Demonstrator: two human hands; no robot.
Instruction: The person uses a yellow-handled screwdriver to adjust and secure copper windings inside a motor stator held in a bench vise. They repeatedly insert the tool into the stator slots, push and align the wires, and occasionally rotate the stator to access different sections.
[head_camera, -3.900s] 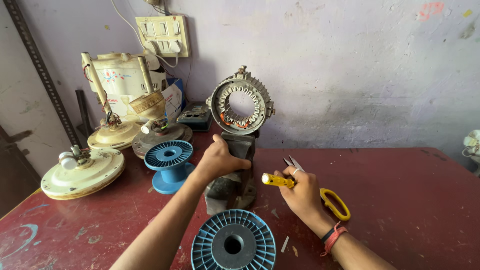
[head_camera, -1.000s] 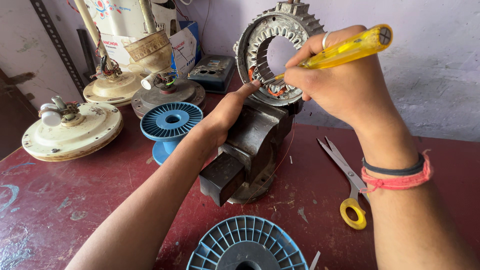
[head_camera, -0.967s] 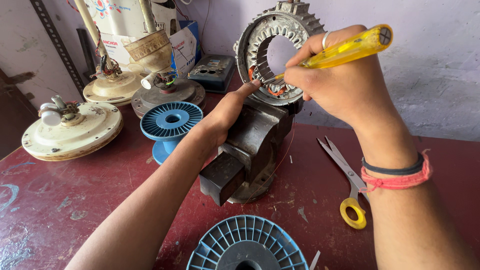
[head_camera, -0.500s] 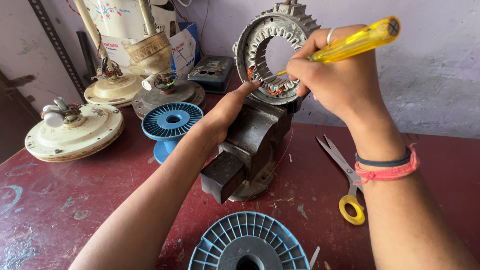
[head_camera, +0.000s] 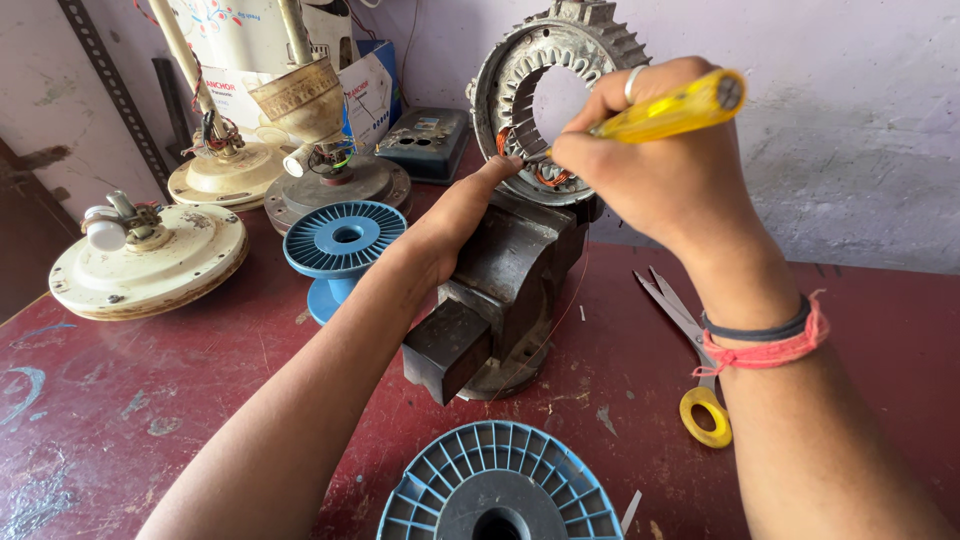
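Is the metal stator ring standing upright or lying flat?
Upright: the stator ring stands on edge in the bench vise, its round opening facing the camera.

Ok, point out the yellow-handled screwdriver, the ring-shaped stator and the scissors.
yellow-handled screwdriver (head_camera: 672, 110), head view, on the middle of its clear yellow handle.
ring-shaped stator (head_camera: 497, 88), head view, on the left side of its toothed metal ring.
scissors (head_camera: 705, 417), head view, on the yellow finger loop.

Far left corner of my bench, against wall: white cardboard box (head_camera: 235, 50) with red and blue print, partly hidden behind cream fan motor (head_camera: 225, 165). Just right of it, smaller blue-and-white carton (head_camera: 372, 85), tilted, standing behind dark fan motor (head_camera: 340, 180). No screens or signs visible
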